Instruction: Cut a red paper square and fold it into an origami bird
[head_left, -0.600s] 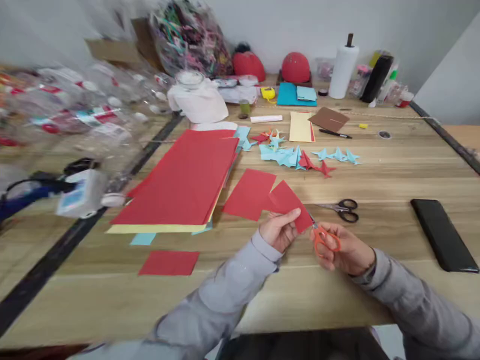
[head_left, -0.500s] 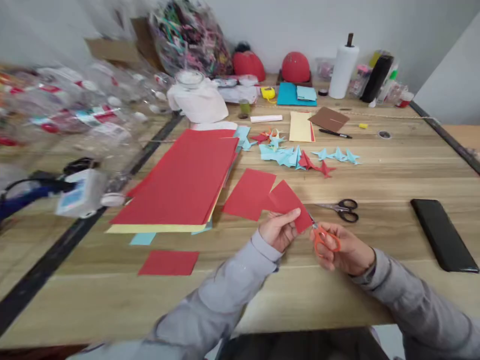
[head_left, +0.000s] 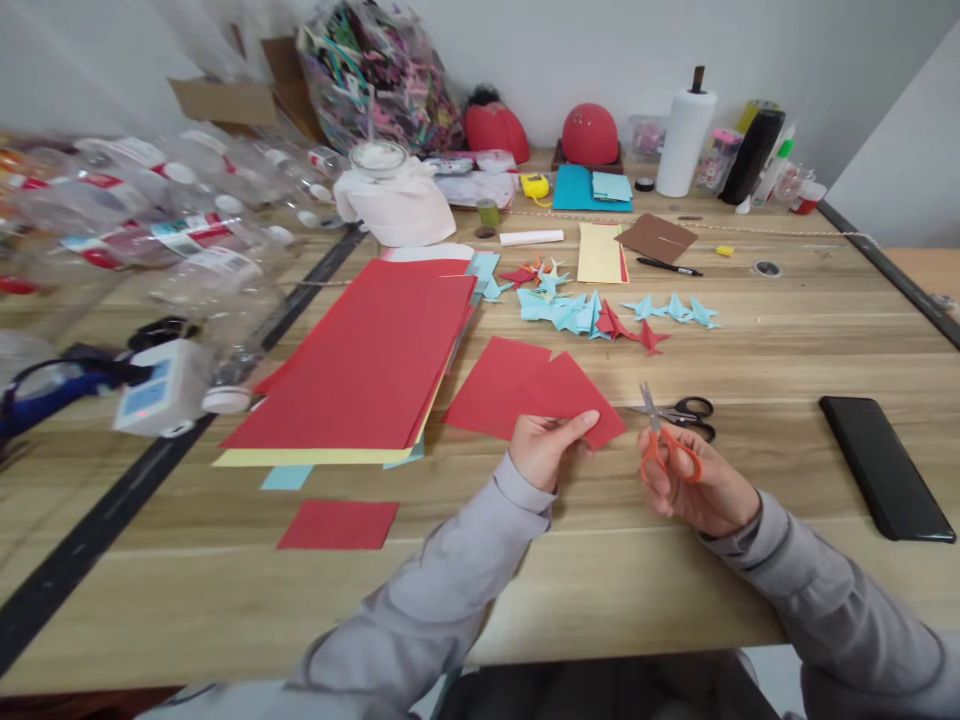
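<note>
The left hand [head_left: 546, 442] is pinched shut on the small square piece of red paper [head_left: 581, 400], thumb on top near the lower edge and fingers curled beneath, so the sheet stands out over the wooden desk [head_left: 675, 590] in front of a larger flat piece of red paper [head_left: 491, 385]. The right hand [head_left: 694, 488] is closed round the loops of the small orange-handled metal scissors [head_left: 664, 450], blades pointing up and away, clearly apart from the held paper. Whether the blades are parted is too small to tell. To cut cleanly, I judge that the left grip should sit close to the intended line, keeping the sheet taut and level rather than drooping at its free corner. The blades should come in square to the edge, with the paper fed deep towards the pivot, and the left hand should turn the sheet rather than the right wrist twisting. The left thumb lies near the edge the scissors face, so it needs to be kept out of the cutting path. The black-handled scissors [head_left: 688, 413] lying just beyond the right hand, and the black phone [head_left: 885, 468] further right, are best left undisturbed.
</note>
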